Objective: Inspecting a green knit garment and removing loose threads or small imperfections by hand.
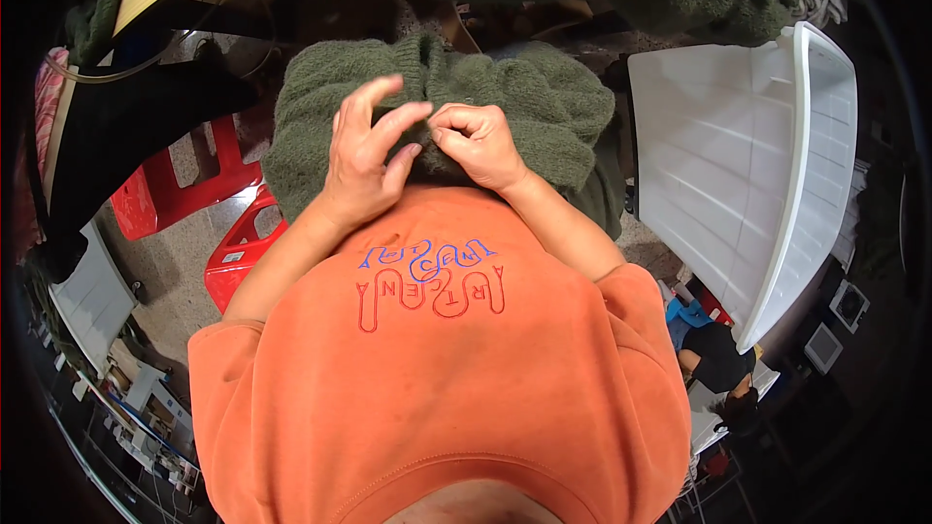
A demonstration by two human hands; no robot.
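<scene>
Over the near side of the crosswise green knitwear (485, 82), the left hand (367, 150) is hovering spread, the right hand (485, 147) pinching, anything gripped indiscernible, both equally near.

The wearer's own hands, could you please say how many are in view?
2: the left hand, fingers spread, over the dark green knit; the right hand, fingers curled, to its right over the same knit.

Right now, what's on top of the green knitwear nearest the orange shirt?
The left hand, open, and right hand, pinched, are over the green knitwear; contact is unclear. Whatever lies behind them or within the pinch is hidden.
</scene>
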